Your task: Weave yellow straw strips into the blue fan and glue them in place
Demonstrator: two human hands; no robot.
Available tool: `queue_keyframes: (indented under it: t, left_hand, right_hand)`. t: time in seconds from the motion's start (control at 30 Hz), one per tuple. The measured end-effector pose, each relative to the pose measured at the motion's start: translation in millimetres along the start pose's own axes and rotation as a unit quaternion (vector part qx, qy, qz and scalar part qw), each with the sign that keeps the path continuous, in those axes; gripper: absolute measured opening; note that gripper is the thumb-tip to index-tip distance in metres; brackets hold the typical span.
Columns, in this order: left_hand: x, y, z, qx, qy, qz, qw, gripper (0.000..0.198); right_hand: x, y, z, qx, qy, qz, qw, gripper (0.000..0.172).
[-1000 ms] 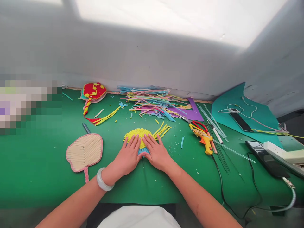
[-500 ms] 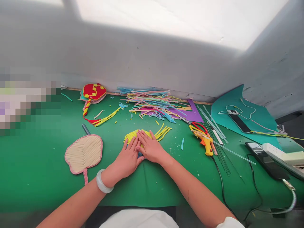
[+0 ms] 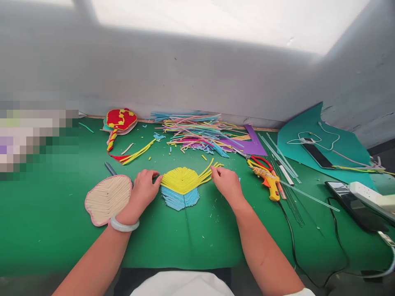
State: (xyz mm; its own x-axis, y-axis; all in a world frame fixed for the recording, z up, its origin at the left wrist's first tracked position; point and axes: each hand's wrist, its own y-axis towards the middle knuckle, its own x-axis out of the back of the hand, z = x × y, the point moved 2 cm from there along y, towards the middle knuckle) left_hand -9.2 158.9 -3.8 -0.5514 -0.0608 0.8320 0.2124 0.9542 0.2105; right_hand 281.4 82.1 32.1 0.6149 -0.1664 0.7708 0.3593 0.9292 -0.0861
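A white garment (image 3: pixel 182 283) shows at the near edge of the green tabletop (image 3: pixel 166 246); beyond it a thin dark stem (image 3: pixel 184 201) runs out of a woven piece (image 3: pixel 182 181), which lies flat on the tabletop between the two hands, its near part blue, its far part yellow; the left hand (image 3: pixel 145 187), with a pale bracelet (image 3: pixel 124 225) at the wrist, has its fingers bent and loosely gathered, thumb and forefinger at the left edge of the yellow part, though I cannot tell whether they grip it; the right hand (image 3: pixel 226 181) is curled, thumb and fingertips drawn close at the loose yellow ends (image 3: pixel 205 174) fanning from the right side, and whether they pinch any is too small to tell; left of the left hand lies a beige fan (image 3: pixel 108 198) with a pink border, partly hidden by the arm; well to the right are a dark phone (image 3: pixel 354 207), a white power strip (image 3: pixel 365 193) and a yellow glue gun (image 3: pixel 270 185); just past the glue gun lie scissors (image 3: pixel 256 157); farther off, a heap of coloured strips (image 3: pixel 194 133) partly covers a purple sheet (image 3: pixel 256 144); a red fan (image 3: pixel 121 118) with yellow flowers lies near the pale wall (image 3: pixel 185 74).
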Motion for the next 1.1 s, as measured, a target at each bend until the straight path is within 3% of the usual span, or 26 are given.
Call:
queue_keyframes:
  t: [0.17, 0.3, 0.47, 0.7, 0.9, 1.0, 1.1]
  left_hand:
    - [-9.1, 2, -8, 0.041, -0.033, 0.030, 0.998, 0.025]
    - [-10.8, 2, -17, 0.067, -0.099, 0.039, 0.992, 0.025]
    - [-7.6, -1, -23, 0.124, -0.246, 0.070, 0.959, 0.036]
    - [-8.1, -9, -42, 0.177, -0.442, 0.099, 0.874, 0.077]
    - [20.9, -8, -63, 0.164, -0.533, 0.068, 0.827, 0.060]
    - [34.7, -11, -78, 0.134, -0.568, 0.041, 0.811, 0.052]
    - [38.4, -13, -92, 0.106, -0.584, 0.019, 0.804, 0.049]
  right_hand:
    - [-11, -10, -2, -0.086, 0.092, 0.173, 0.977, 0.042]
    - [-21, -13, 5, -0.099, 0.151, 0.223, 0.958, 0.033]
    - [-23, -10, 6, -0.101, 0.189, 0.228, 0.950, 0.028]
    - [-25, -10, 6, -0.070, 0.211, 0.204, 0.953, 0.023]
    - [-16, -5, 1, -0.028, 0.252, 0.124, 0.959, 0.054]
    - [-10, -10, 8, 0.028, 0.299, 0.130, 0.945, 0.069]
    - [-6, -20, 23, 0.101, 0.366, 0.146, 0.914, 0.068]
